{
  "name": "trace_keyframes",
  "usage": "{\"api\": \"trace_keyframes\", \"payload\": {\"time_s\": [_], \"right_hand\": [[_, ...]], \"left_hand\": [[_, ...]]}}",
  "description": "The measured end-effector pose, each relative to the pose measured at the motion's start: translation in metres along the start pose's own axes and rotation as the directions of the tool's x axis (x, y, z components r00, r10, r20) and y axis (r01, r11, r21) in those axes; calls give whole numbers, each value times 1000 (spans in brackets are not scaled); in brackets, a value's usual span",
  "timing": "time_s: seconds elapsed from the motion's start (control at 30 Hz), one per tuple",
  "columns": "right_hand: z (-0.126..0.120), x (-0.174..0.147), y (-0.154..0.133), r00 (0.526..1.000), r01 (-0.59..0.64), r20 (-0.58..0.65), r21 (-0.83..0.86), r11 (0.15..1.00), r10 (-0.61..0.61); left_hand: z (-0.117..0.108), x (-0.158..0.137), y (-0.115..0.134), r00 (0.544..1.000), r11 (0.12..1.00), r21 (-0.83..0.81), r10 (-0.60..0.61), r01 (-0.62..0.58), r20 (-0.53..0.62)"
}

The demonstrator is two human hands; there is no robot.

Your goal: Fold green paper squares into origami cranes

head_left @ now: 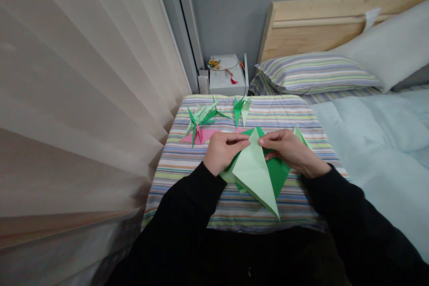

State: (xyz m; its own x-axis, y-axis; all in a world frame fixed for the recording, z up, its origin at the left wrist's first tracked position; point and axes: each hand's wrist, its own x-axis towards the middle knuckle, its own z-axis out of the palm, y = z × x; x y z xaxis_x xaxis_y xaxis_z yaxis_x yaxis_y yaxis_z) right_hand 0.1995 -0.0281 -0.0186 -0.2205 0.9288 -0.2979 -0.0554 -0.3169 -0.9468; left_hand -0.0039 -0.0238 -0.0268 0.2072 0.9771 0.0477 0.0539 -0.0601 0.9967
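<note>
A folded sheet of light green origami paper [256,167] is held up between my hands, its narrow tip at the top and a long point hanging toward me. My left hand [225,148] pinches its upper left edge, thumb in front. At the upper right edge, my right hand [290,148] has thumb and fingers closed on the same paper. Dark green paper [280,178] lies behind and below it on the striped cloth. More light green paper shows partly under my left hand.
Several folded green paper cranes [203,118] and a pink one [199,135] lie at the back left of the striped cloth [177,178]. Two more green folded pieces [240,109] lie at the back. A white cabinet [226,84] stands behind; a bed [378,143] is right, a curtain [83,98] left.
</note>
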Motion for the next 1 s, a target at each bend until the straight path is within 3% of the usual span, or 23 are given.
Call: {"api": "trace_keyframes", "payload": {"time_s": [0.57, 1.0], "right_hand": [[5, -3, -2, 999, 3, 50, 20, 1000, -4], [7, 1, 2, 995, 68, -77, 58, 996, -64]], "left_hand": [[3, -1, 4, 997, 997, -59, -47, 51, 66], [6, -1, 7, 994, 996, -48, -73, 76, 76]]}}
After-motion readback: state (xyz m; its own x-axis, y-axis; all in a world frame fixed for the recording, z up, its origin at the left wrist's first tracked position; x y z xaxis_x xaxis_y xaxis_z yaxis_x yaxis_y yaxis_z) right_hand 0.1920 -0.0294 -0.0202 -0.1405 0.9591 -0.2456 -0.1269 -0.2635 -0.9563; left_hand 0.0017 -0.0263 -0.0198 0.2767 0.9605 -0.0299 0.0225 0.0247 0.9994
